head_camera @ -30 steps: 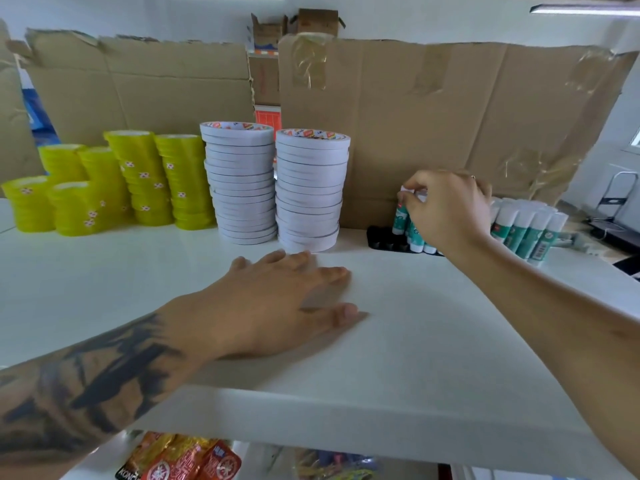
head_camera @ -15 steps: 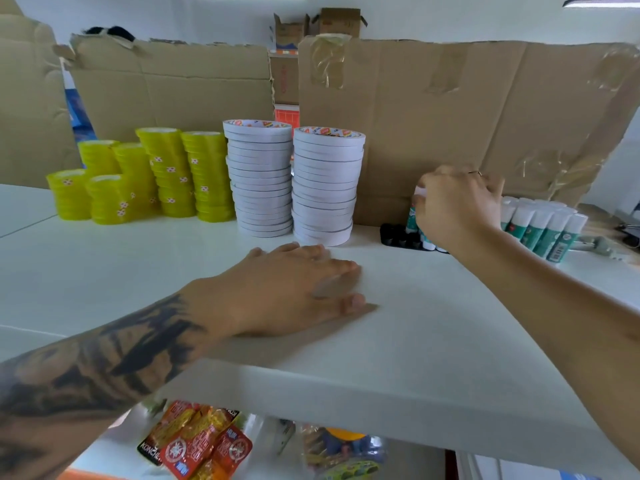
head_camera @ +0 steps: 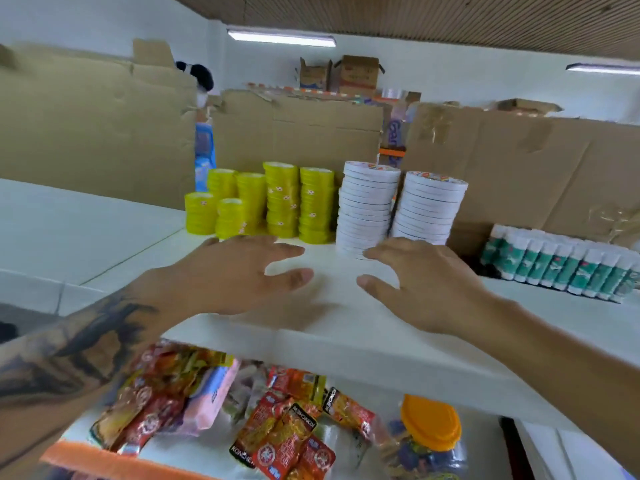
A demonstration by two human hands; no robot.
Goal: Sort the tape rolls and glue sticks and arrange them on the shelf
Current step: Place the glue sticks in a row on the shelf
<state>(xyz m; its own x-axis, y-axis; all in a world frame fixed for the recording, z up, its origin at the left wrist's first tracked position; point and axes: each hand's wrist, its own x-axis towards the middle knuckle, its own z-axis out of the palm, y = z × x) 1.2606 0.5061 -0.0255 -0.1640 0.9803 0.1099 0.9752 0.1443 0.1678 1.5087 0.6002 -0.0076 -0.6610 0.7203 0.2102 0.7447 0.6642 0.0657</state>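
Observation:
On the white shelf stand several stacks of yellow tape rolls and, to their right, two tall stacks of white tape rolls. A row of green-and-white glue sticks stands upright at the right, against the cardboard. My left hand hovers over the shelf front with fingers spread, holding nothing. My right hand is beside it, fingers spread and empty, its fingertips in front of the base of the white stacks.
Brown cardboard sheets wall off the back of the shelf. Below the shelf lie snack packets and a jar with an orange lid. The shelf continues bare to the left.
My right hand has let go of the glue sticks and moved left to the shelf front beside my left hand. The view has pulled back and tilted up.

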